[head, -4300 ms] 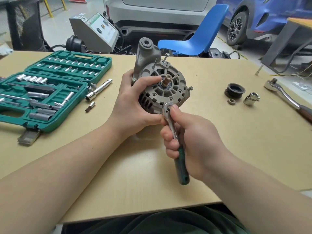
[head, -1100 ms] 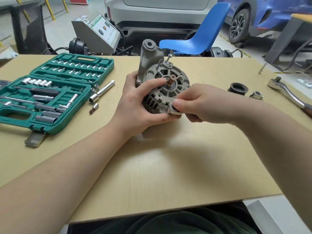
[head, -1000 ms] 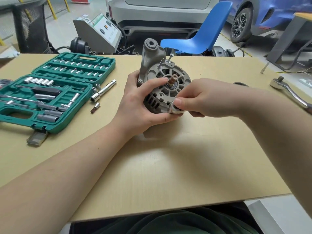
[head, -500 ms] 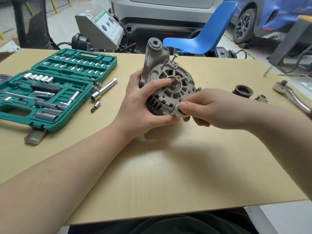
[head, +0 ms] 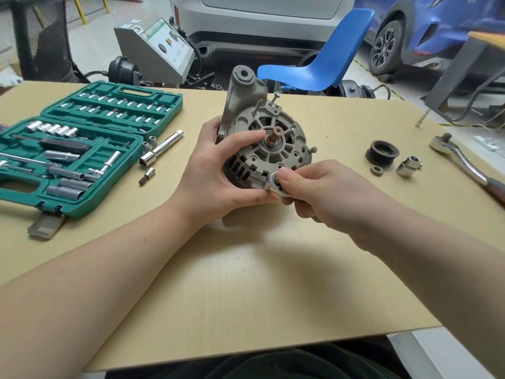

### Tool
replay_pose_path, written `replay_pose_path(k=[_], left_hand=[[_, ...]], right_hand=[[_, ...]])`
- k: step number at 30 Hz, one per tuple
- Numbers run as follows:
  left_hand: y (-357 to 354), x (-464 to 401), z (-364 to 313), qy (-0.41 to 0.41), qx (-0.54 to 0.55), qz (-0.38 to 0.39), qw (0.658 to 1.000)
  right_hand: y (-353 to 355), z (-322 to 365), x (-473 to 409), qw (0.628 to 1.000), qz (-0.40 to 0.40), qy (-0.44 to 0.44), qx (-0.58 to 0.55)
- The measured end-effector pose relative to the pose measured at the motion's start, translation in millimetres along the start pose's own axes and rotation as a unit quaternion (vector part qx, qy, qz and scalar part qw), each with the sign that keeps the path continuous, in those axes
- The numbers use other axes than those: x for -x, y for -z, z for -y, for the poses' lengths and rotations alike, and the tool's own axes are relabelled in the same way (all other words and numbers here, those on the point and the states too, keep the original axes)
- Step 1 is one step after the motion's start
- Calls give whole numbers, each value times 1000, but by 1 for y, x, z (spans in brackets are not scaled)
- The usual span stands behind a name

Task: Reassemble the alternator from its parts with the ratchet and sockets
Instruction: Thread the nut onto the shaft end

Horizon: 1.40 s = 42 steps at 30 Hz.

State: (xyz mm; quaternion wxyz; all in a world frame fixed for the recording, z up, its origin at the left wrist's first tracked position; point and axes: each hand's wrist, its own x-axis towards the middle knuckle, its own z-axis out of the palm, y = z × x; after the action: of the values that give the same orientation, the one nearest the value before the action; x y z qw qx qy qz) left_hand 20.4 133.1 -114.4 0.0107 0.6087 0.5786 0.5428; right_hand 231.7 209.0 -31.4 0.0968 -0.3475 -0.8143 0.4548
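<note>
The grey alternator (head: 269,138) stands on its edge on the table, its bare shaft pointing toward me. My left hand (head: 218,173) grips its left side, thumb across the front face. My right hand (head: 319,190) holds the small ratchet (head: 274,184) by its head, thumb over it, at the housing's lower front rim; the handle is hidden under my palm. The black pulley (head: 382,152), a nut (head: 376,170) and a chrome socket (head: 408,166) lie on the table to the right.
An open green socket case (head: 82,149) lies at the left, with an extension bar (head: 161,148) and loose bits beside it. A large ratchet (head: 461,160) lies at the far right. Beyond the wooden table (head: 246,283) are a blue chair (head: 322,61) and parked cars.
My right hand swung the ratchet from handle-down to sideways under my palm, gripping at the head. In the last half second the hands barely shifted; the camera moved a little.
</note>
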Motion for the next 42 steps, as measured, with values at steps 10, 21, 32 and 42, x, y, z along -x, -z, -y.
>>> replay_pose_path(k=[10,21,32,42], left_hand=[[0,3,2,20,15,21,999],[78,-9,34,109,42,182,976],[40,-9,20,94,-4,75,993],[45,-7,26,112,91,89,986]], right_hand=[[51,2,-9,954,-93,138,-247],[33,-54,-63,911,-163,102,-365],[29,-64,-68,952,-284,85,77],[7,-74,-66,929,-153,53,332]])
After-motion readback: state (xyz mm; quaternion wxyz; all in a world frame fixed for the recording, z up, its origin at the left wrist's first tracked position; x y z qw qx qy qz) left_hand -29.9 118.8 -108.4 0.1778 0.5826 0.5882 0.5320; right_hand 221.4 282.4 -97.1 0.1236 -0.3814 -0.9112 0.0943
